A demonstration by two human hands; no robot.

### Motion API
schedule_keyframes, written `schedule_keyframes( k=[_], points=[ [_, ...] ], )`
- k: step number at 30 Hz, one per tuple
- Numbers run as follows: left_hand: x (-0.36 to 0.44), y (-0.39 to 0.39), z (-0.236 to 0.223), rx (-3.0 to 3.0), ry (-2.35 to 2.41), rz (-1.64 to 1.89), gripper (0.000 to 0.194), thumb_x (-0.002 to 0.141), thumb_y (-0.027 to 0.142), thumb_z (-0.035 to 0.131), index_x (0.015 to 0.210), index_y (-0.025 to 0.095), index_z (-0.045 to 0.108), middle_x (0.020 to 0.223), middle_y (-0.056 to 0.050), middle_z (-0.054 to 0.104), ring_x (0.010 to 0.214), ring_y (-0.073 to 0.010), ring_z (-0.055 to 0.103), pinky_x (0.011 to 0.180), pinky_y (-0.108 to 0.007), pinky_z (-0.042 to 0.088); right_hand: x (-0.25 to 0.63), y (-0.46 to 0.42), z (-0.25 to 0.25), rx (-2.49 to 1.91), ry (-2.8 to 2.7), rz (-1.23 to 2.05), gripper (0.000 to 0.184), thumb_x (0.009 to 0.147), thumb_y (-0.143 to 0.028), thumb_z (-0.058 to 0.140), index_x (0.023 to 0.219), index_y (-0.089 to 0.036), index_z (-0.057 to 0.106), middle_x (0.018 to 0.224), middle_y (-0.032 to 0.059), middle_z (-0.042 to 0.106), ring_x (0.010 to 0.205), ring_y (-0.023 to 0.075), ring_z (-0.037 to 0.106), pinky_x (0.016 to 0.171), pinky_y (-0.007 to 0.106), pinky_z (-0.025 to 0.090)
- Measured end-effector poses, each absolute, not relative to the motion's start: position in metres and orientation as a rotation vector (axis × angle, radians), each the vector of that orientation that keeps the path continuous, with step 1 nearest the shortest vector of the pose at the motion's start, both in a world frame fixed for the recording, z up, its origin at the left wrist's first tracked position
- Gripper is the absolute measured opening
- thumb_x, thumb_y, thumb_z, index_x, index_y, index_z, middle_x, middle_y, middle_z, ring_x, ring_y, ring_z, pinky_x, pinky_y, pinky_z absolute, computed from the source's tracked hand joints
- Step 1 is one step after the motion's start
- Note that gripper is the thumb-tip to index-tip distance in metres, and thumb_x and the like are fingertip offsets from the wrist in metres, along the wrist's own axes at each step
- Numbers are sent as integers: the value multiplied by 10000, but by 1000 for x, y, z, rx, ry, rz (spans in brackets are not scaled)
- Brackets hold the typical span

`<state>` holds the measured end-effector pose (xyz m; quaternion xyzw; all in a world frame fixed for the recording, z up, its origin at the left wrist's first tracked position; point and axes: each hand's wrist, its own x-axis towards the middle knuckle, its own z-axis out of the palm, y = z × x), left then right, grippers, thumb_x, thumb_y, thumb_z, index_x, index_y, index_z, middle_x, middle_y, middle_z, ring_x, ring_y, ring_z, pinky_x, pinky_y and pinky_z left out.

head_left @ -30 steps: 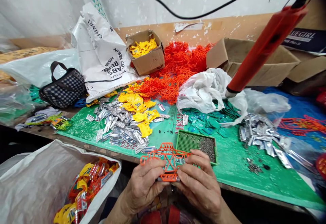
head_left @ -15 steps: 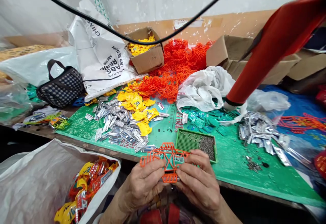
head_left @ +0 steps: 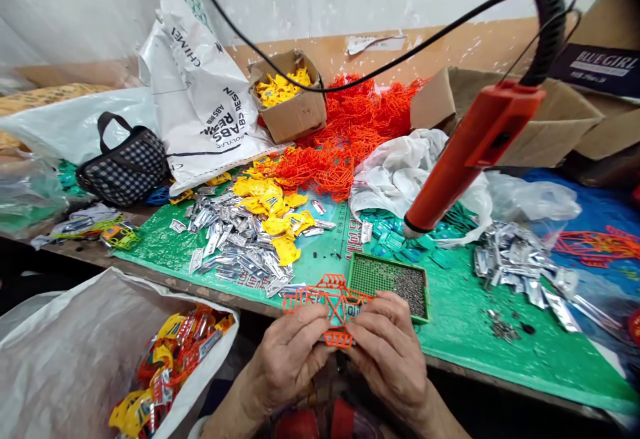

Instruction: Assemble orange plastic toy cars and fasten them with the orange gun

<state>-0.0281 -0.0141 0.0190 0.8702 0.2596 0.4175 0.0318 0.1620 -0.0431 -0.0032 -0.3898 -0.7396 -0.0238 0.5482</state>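
An orange plastic lattice frame (head_left: 336, 309) is held between both hands, just off the table's front edge. My left hand (head_left: 287, 352) pinches its left side, thumb and fingers closed. On the other side my right hand (head_left: 387, 346) grips it, the fingers curled over the edge. Fingers hide parts of the frame's lower half. Just beyond the right hand lies a green tray (head_left: 427, 292) of small metal screws, heaped at its right end. A red electric screwdriver (head_left: 450, 166) hangs above the table, its tip pointing down near the tray.
Silver pieces (head_left: 240, 256) and yellow plastic parts (head_left: 285, 226) lie left of centre. Orange frames (head_left: 330, 159) are heaped behind them. At right sit a white plastic bag (head_left: 385, 172), green pieces (head_left: 395, 236) and more silver pieces (head_left: 510, 259). An open sack (head_left: 60, 339) with assembled pieces stands lower left.
The red screwdriver has swung back from the camera and to the left, its body now showing whole. Both hands keep hold of the orange frame, with only slight movement.
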Motion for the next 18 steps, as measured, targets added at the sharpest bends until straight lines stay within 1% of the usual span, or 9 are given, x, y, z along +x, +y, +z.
schedule_keyframes(
  k=[2,4,7,11,16,18],
  points=[
    [-24,-19,14,2598,907,1362,169,943,160,562,1098,107,606,1005,-140,745,981,-176,722,886,-245,589,162,-43,-5,-958,-1735,-76,84,878,-131,644,949,-162,679,796,44,720,851,203,592,936,464,440],
    [-21,-23,10,2529,992,1418,182,914,116,585,1095,123,601,1032,-127,737,1003,-170,714,914,-244,580,163,-42,-7,-971,-1727,-104,97,866,-116,658,950,-160,680,805,44,723,869,207,589,942,468,433],
    [-19,-26,8,2478,1042,1446,163,903,88,575,1044,164,603,1008,-85,736,955,-147,723,877,-227,593,164,-41,-9,-955,-1722,-138,112,864,-107,658,958,-162,683,814,42,725,868,205,596,938,471,437],
    [-19,-26,14,2435,1040,1446,170,887,86,589,1009,203,603,961,-46,741,875,-139,735,805,-226,615,164,-40,-12,-965,-1704,-140,144,871,-124,647,986,-203,684,823,23,727,850,198,608,905,467,458],
    [-21,-23,16,2385,964,1406,198,880,65,579,1018,206,589,948,-46,752,861,-138,742,782,-221,616,165,-38,-12,-924,-1712,-104,152,847,-103,656,972,-183,691,812,36,722,850,205,594,892,477,455],
    [-21,-22,15,2385,926,1384,207,881,49,567,1019,203,589,924,-45,754,848,-133,744,776,-213,615,166,-37,-12,-914,-1712,-95,159,843,-99,650,962,-197,690,811,32,722,855,206,591,897,484,455]
  ],
)
